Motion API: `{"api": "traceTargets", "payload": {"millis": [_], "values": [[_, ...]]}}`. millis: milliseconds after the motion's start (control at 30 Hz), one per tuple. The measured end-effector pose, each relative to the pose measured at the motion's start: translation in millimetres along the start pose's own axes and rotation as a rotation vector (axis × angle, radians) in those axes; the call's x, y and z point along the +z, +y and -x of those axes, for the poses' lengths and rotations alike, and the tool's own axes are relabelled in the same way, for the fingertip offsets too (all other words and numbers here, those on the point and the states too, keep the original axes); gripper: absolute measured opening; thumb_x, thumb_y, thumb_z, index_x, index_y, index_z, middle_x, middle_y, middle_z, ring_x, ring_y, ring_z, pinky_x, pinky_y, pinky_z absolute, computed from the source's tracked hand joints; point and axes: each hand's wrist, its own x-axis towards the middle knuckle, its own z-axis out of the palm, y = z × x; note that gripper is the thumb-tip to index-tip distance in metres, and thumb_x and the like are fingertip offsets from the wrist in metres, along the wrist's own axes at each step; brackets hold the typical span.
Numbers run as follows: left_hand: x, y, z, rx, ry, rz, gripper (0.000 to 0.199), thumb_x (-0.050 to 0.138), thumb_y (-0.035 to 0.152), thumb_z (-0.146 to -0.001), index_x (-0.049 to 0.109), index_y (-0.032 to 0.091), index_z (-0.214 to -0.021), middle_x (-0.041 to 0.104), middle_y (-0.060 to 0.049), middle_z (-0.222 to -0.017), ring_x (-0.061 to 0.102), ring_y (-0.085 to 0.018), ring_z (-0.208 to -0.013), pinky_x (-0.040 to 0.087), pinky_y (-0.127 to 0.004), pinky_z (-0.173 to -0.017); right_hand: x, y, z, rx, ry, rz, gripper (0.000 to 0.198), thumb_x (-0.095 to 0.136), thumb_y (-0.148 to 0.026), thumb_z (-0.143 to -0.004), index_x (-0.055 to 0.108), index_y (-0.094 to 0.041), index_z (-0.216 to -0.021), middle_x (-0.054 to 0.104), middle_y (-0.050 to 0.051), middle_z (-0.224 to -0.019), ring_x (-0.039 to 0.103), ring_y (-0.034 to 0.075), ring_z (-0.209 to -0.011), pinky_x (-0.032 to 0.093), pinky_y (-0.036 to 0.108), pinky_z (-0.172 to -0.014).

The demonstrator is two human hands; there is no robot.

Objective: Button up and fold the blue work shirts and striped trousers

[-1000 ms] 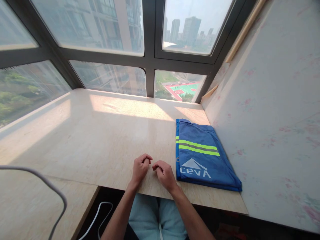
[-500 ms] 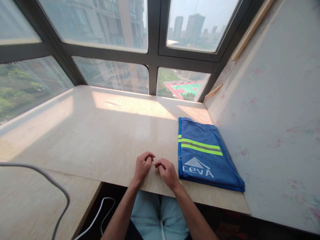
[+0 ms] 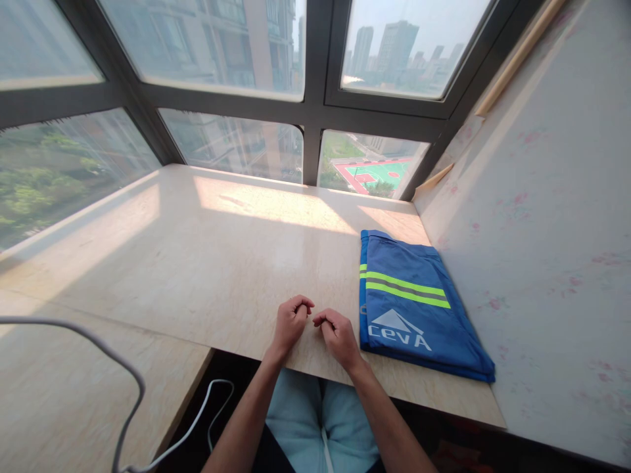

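My left hand [image 3: 292, 323] rests near the front edge of the pale marbled tabletop [image 3: 236, 282], its fingers curled into a loose fist with nothing visible in them. Beside it, a small gap apart, lies my right hand [image 3: 337, 336], also curled closed and holding nothing that shows. Just to the right of my right hand is a folded blue work garment [image 3: 407, 263]. It lies flat, with yellow-green and grey reflective stripes across it and a white triangular logo with lettering near its front edge. Neither hand touches the garment.
A floral-papered wall [image 3: 552, 276] borders the right side. Grey-framed windows [image 3: 312, 151] stand along the back. At the left, a grey cable [image 3: 133, 368] arches over a lower-left tabletop section, and a white cord [image 3: 200, 414] hangs by the dark gap.
The whole view has shifted slightly, so everything sits a little further right. Both hands keep the same closed pose on the tabletop, and the garment has not moved.
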Motion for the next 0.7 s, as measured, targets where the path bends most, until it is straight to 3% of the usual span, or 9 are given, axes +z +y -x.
{"api": "traceTargets", "payload": {"millis": [200, 700], "values": [[-0.9, 3.0, 0.5, 0.015, -0.010, -0.034, 0.019, 0.041, 0.016, -0.072, 0.053, 0.019, -0.058, 0.053, 0.002, -0.054, 0.047, -0.012, -0.054, 0.034, -0.024, -0.055, 0.0, 0.2, 0.5, 0.019, -0.010, 0.004, 0.027, 0.042, -0.009, -0.079, 0.067, -0.020, -0.079, 0.069, 0.003, -0.076, 0.064, 0.016, -0.073, 0.049, 0.027, -0.072], [-0.7, 1.6, -1.9, -0.003, 0.016, 0.009, 0.019, 0.042, 0.017, -0.072, 0.058, 0.020, -0.062, 0.058, 0.001, -0.057, 0.053, -0.014, -0.057, 0.039, -0.025, -0.057, 0.2, -1.5, -0.7, 0.010, 0.008, -0.009, 0.027, 0.042, -0.009, -0.077, 0.067, -0.021, -0.078, 0.069, 0.002, -0.075, 0.063, 0.016, -0.071, 0.051, 0.027, -0.072]]}}
